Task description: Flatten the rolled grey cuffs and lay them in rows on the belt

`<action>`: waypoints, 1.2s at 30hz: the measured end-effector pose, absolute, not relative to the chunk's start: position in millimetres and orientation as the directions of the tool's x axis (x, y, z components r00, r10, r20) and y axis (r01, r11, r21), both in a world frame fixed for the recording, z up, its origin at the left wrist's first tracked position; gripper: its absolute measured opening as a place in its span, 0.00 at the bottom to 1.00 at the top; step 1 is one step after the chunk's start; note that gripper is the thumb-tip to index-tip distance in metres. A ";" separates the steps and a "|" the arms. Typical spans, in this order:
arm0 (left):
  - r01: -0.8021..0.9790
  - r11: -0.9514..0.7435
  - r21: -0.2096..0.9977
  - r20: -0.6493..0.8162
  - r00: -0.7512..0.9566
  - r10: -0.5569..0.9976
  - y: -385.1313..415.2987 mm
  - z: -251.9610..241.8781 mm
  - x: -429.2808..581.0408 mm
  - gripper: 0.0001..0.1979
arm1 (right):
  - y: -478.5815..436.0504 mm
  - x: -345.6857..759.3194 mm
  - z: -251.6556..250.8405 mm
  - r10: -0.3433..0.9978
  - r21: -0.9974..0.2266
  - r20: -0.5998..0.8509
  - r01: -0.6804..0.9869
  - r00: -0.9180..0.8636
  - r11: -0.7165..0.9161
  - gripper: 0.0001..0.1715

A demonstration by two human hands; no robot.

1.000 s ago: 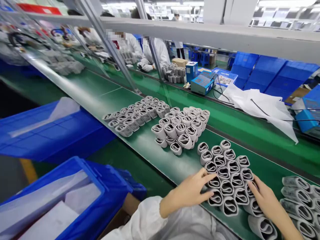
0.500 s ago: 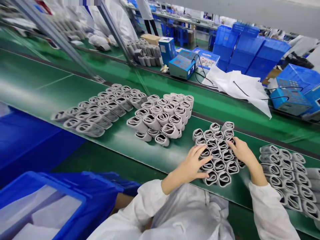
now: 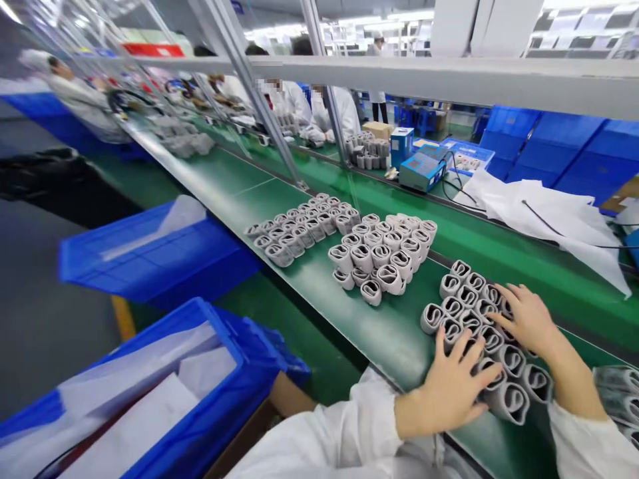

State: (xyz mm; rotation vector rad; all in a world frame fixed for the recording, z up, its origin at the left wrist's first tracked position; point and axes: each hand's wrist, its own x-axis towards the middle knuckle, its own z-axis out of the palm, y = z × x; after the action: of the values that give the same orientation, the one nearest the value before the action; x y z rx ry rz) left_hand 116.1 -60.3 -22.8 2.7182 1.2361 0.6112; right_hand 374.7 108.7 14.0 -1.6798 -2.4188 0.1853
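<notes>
A cluster of grey rolled cuffs, standing on end with their curled edges up, sits on the green conveyor belt. Against the near left side of this cluster rests my left hand, its fingers spread over several rolls. My right hand lies along the far right side, fingers stretched out and touching the rolls there. Neither hand grips a single roll. To the left stands a stacked group of lighter rolled cuffs, and beyond it are slanting rows of grey rolls.
More rolls are at the right edge. Blue bins with white sheets stand left of the belt. Across it are a blue control box, a white sheet and metal posts. Co-workers in white sit further along the line.
The view has swung left and up, showing more of the line. Both hands remain at the same cluster, whose rolls have shifted in arrangement; my left hand's fingers are spread wider.
</notes>
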 end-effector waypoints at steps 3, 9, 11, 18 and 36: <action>0.680 -0.682 0.269 0.264 0.629 0.731 -41.9 -3.9 112.2 0.42 | 64.7 404.2 8.3 0.890 -0.262 0.404 0.905 -0.212 0.334 0.43; 0.615 -0.783 0.098 0.339 0.719 0.607 -1.2 -3.0 101.8 0.45 | -23.4 427.8 -50.5 0.921 -0.646 0.308 0.763 0.237 0.019 0.75; 0.603 -0.794 0.078 0.377 0.719 0.584 -6.1 -10.8 102.7 0.37 | -35.5 419.5 -66.9 0.924 -0.779 0.183 0.622 0.336 -0.072 0.83; 0.572 -0.803 0.168 0.328 0.735 0.593 -69.0 -34.1 68.4 0.24 | -52.3 407.8 -78.1 0.907 -0.903 -0.059 0.365 0.417 -0.226 0.81; 0.561 -0.779 0.280 0.237 0.745 0.623 -27.4 -13.4 90.8 0.38 | -5.0 407.1 -41.1 0.852 -0.898 0.119 0.422 0.509 -0.127 0.42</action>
State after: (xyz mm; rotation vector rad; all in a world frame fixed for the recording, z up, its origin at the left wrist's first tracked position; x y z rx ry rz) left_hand 90.8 -27.4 -13.4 2.7538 0.9441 0.4757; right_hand 407.1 -5.0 -41.1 -1.7435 -1.0785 0.5340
